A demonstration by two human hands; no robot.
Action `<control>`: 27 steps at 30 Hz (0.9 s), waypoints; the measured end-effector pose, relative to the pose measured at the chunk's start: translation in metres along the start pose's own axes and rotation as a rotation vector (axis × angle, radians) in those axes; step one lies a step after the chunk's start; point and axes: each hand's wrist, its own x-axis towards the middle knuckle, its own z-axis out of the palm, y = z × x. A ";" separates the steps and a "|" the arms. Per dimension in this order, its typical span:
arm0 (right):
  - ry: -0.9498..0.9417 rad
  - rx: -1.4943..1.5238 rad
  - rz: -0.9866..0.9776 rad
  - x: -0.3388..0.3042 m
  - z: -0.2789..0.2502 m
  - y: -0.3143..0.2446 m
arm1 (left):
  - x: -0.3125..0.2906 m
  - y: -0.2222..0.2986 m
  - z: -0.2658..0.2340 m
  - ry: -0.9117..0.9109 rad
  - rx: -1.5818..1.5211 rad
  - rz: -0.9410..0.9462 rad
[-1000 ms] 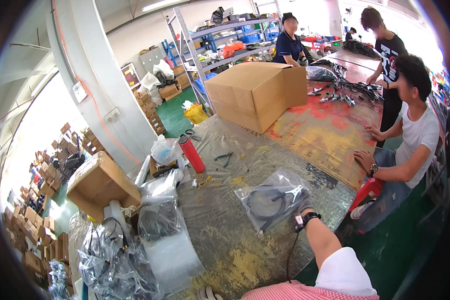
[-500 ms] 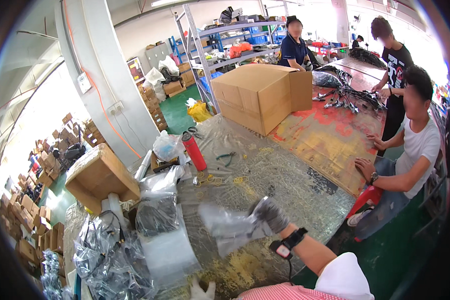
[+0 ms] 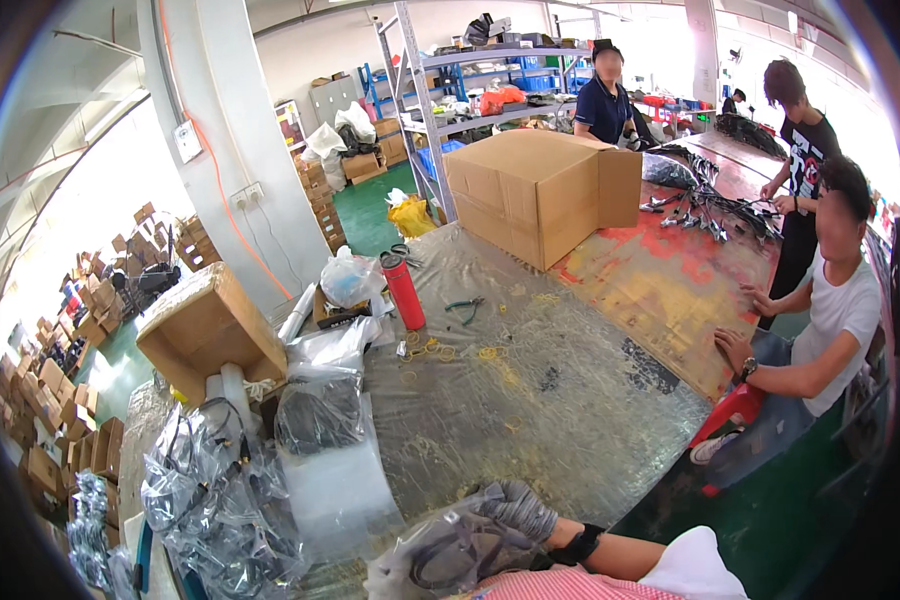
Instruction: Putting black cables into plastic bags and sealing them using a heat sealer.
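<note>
My right hand (image 3: 518,510), in a grey glove with a dark band at the wrist, is near the table's front edge, close to my body. Its fingers are closed on a clear plastic bag (image 3: 448,552), in which a dark looped cable shows. I cannot make out my left hand; the bag and the lower edge of the picture may hide it. Left of the bag lies a stack of clear flat plastic bags (image 3: 340,500). Beyond it is a heap of bagged dark cables (image 3: 220,500).
A tilted cardboard box (image 3: 210,335) stands at the left, near a red bottle (image 3: 402,290) and green-handled pliers (image 3: 464,308). Yellow rubber bands (image 3: 432,350) lie mid-table. A large carton (image 3: 530,195) stands farther back. A seated person (image 3: 835,320) leans on the table's right side; others stand beyond.
My right hand has come down toward my body with the plastic bag, and a dark cable now shows in it. My left hand, seen at the lower edge before, is out of sight. The view has shifted slightly.
</note>
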 end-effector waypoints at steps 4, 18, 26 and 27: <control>0.069 -0.109 -0.147 -0.010 0.021 -0.015 | -0.012 0.000 -0.001 0.108 -0.211 -0.105; -0.439 -1.359 -0.052 -0.048 0.033 -0.070 | -0.047 -0.009 -0.004 0.401 -0.450 -0.294; -0.314 -1.449 -0.221 -0.049 0.022 -0.050 | -0.076 -0.059 0.006 0.406 -0.093 -0.283; -0.273 -1.410 -0.324 -0.047 0.022 -0.044 | -0.078 -0.060 0.006 0.396 0.097 -0.245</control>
